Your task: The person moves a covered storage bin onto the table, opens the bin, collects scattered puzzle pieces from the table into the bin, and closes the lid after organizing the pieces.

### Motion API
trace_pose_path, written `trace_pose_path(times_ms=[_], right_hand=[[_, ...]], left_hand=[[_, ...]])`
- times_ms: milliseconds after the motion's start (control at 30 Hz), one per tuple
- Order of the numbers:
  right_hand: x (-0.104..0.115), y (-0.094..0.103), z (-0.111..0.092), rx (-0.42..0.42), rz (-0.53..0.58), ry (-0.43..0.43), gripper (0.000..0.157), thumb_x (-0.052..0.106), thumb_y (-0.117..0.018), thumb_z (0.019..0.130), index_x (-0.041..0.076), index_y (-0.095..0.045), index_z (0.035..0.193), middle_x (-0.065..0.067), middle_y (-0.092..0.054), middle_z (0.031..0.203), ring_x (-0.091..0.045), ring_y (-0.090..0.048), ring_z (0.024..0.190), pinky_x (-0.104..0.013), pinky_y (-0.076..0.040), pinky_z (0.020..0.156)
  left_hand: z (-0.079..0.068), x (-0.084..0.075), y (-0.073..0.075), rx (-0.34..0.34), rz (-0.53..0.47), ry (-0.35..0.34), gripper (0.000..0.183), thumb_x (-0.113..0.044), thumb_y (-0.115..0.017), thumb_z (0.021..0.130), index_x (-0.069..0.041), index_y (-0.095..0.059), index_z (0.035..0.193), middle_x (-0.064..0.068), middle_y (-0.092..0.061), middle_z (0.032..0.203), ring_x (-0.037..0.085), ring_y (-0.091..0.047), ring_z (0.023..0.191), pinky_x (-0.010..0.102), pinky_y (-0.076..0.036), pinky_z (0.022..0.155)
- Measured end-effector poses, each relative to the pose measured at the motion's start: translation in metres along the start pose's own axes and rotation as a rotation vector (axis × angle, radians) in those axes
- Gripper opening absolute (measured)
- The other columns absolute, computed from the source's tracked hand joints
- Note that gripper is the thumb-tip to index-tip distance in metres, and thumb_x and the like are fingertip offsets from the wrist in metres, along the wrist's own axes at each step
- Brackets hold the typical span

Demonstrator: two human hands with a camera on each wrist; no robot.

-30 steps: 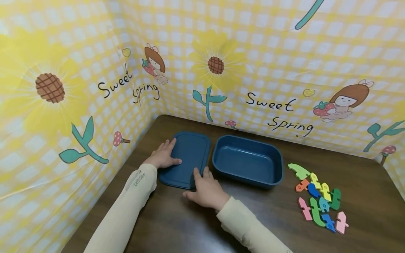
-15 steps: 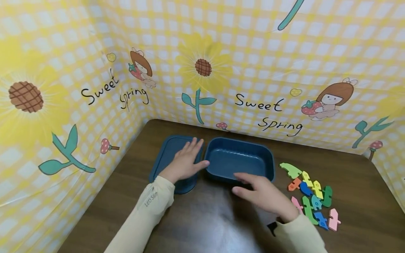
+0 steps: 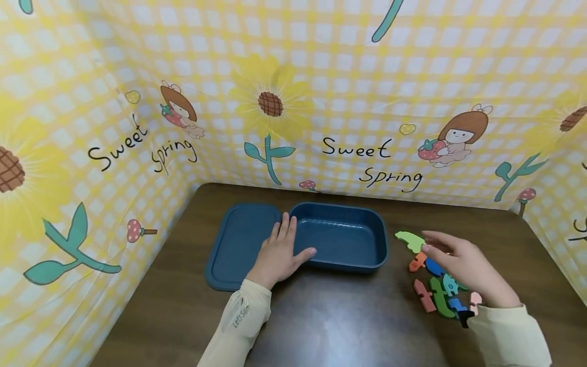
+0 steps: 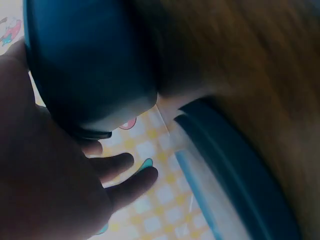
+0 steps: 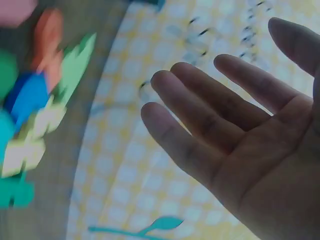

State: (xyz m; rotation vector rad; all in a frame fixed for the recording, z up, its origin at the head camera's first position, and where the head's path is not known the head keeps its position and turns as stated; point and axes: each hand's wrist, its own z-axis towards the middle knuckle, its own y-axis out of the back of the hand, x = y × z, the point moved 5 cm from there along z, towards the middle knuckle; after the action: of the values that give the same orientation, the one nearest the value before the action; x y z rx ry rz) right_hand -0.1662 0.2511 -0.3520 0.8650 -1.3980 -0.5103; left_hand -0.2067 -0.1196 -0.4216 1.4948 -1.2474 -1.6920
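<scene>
My left hand (image 3: 279, 255) is at the left end of a dark blue rectangular box (image 3: 348, 265), with straight fingers along its left wall and the thumb by its near left corner. That box (image 4: 90, 60) stands beside the hand in the left wrist view. Over a group of colourful interlocking puzzle pieces (image 3: 439, 297) hovers my right hand (image 3: 472, 267), fingertips close to a light green piece (image 3: 409, 240). The right wrist view shows its fingers (image 5: 200, 120) spread and relaxed, holding nothing. Some pieces are hidden beneath this hand.
A flat dark blue lid (image 3: 243, 239) lies on the brown wooden table (image 3: 348, 326), left of the box. Yellow checked cloth (image 3: 321, 102) with flower prints rises behind the table and along its left side.
Both hands have left the lid and moved right: the left to the box's left end, the right across to the puzzle pieces. The head view has turned right.
</scene>
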Motion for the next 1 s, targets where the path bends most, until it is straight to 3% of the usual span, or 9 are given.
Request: trace_pose_path(times_ms=[167, 300, 467, 667, 833, 1000], right_hand=[[-0.037, 0.002, 0.009, 0.028, -0.061, -0.071, 0.062, 0.04, -0.057, 0.104, -0.006, -0.049, 0.145, -0.032, -0.057, 0.134, -0.048, -0.058, 0.115, -0.063, -0.049, 0.087], [-0.053, -0.005, 0.021, 0.052, -0.141, -0.046, 0.057, 0.032, -0.064, 0.102, -0.009, -0.053, 0.139, -0.035, -0.057, 0.131, -0.053, -0.056, 0.115, -0.065, -0.048, 0.086], [-0.055, -0.018, 0.045, 0.094, -0.235, 0.002, 0.049, 0.021, -0.068, 0.097, -0.012, -0.059, 0.131, -0.035, -0.06, 0.125, -0.052, -0.058, 0.111, -0.065, -0.047, 0.087], [-0.054, -0.031, 0.074, 0.149, -0.349, -0.006, 0.051, 0.016, -0.072, 0.092, -0.014, -0.058, 0.13, -0.036, -0.059, 0.124, -0.05, -0.058, 0.109, -0.065, -0.047, 0.086], [-0.061, -0.037, 0.081, 0.169, -0.428, -0.063, 0.054, 0.017, -0.075, 0.087, -0.011, -0.058, 0.131, -0.032, -0.061, 0.115, -0.05, -0.057, 0.102, -0.069, -0.047, 0.075], [-0.059, -0.04, 0.082, 0.133, -0.433, -0.044, 0.05, 0.014, -0.077, 0.085, -0.01, -0.061, 0.125, -0.025, -0.061, 0.105, -0.047, -0.056, 0.097, -0.068, -0.047, 0.074]], left_hand=[[-0.003, 0.0, -0.001, -0.03, 0.041, 0.01, 0.101, -0.073, -0.046, 0.095, -0.011, -0.008, 0.164, 0.007, 0.003, 0.168, 0.04, -0.011, 0.151, 0.065, -0.026, 0.111], [-0.003, -0.001, -0.001, -0.028, 0.038, 0.01, 0.103, -0.076, -0.045, 0.093, -0.012, -0.005, 0.164, 0.005, 0.006, 0.168, 0.039, -0.01, 0.152, 0.065, -0.026, 0.111], [-0.003, 0.003, -0.003, -0.004, -0.002, 0.017, 0.109, -0.079, -0.047, 0.09, -0.014, 0.001, 0.164, 0.003, 0.009, 0.168, 0.038, -0.01, 0.152, 0.066, -0.026, 0.111], [-0.002, 0.004, -0.003, 0.005, -0.04, 0.028, 0.11, -0.078, -0.049, 0.09, -0.015, 0.002, 0.164, 0.002, 0.009, 0.168, 0.039, -0.021, 0.149, 0.067, -0.027, 0.109], [-0.002, 0.001, -0.002, 0.004, -0.053, 0.029, 0.109, -0.076, -0.051, 0.091, -0.014, 0.001, 0.164, 0.002, 0.009, 0.168, 0.044, -0.032, 0.143, 0.067, -0.029, 0.108], [-0.002, 0.002, -0.003, 0.009, -0.065, 0.031, 0.109, -0.074, -0.052, 0.091, -0.014, 0.002, 0.164, 0.001, 0.01, 0.168, 0.045, -0.036, 0.141, 0.066, -0.031, 0.107]])
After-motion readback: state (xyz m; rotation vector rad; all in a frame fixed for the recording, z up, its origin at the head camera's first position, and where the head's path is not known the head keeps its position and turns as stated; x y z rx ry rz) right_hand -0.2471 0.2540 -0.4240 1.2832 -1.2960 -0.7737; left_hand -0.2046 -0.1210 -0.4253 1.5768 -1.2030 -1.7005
